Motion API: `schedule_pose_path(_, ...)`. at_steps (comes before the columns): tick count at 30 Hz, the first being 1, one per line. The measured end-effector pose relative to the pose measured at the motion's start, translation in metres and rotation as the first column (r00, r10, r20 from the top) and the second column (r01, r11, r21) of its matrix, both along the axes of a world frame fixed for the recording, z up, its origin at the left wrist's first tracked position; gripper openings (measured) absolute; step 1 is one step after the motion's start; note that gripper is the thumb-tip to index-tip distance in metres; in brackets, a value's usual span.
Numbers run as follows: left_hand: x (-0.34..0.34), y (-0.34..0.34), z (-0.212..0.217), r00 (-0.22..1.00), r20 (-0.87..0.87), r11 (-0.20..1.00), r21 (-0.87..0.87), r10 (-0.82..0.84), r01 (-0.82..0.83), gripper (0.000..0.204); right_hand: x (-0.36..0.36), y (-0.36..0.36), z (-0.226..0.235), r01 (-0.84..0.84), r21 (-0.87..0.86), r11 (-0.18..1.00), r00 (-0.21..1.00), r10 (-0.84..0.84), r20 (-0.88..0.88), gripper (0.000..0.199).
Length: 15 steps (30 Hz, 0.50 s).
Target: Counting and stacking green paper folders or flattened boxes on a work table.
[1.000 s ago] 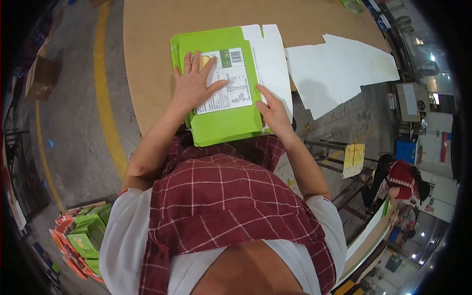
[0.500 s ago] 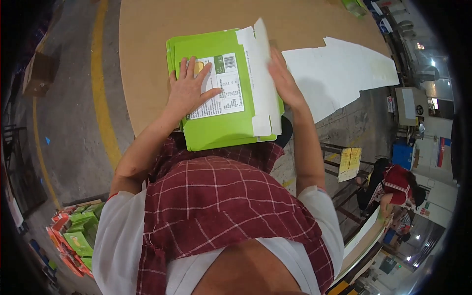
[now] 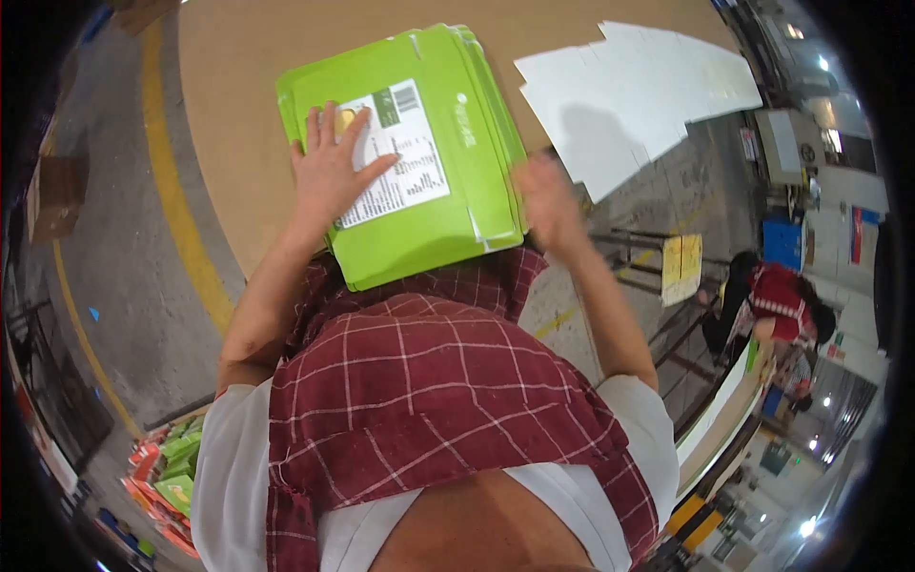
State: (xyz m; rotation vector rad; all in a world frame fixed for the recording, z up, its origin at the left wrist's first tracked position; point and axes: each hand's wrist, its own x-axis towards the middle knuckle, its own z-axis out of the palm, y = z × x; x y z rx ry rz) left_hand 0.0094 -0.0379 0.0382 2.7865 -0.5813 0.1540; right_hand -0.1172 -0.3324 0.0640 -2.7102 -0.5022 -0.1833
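Note:
On the brown tabletop in front of me lies a flat bright-green printed carton (image 3: 462,181) with a white label on top. Layered edges along its right side suggest a stack of several cartons. My left hand (image 3: 334,172) rests flat across the label, fingers spread and pressing on nothing but the carton's face. By the carton's right edge is my right hand (image 3: 551,205), smeared by motion. Its fingers look curled, but whether they grip anything is not visible. A narrow green panel with white print lies along the carton's right part.
White cardboard sheets (image 3: 639,105) lie on the table at right, overhanging its edge. The brown tabletop (image 3: 233,105) extends left and beyond the carton. Green and orange cartons (image 3: 172,477) are piled at lower left. A coworker (image 3: 777,300) bends over at the right, near a yellow-topped stool (image 3: 681,270).
The white flap standing along the carton's right edge is now folded over, showing its green face. My right hand has moved down along that edge. My left hand stays on the label.

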Motion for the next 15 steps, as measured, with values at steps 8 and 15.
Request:
schedule_pose_path(8,0.004,-0.005,0.003,0.999,-0.047,0.999,-0.039,-0.025,0.024,0.071,0.029,-0.078,-0.042,0.543,-0.57,0.617,0.774,-0.631,0.054,0.047)
schedule_pose_path(15,0.002,-0.003,0.004,0.999,-0.043,1.0,-0.021,0.01,-0.011,0.072,0.027,-0.003,0.089,0.457,-0.016,0.889,0.866,-0.449,-0.218,0.042)
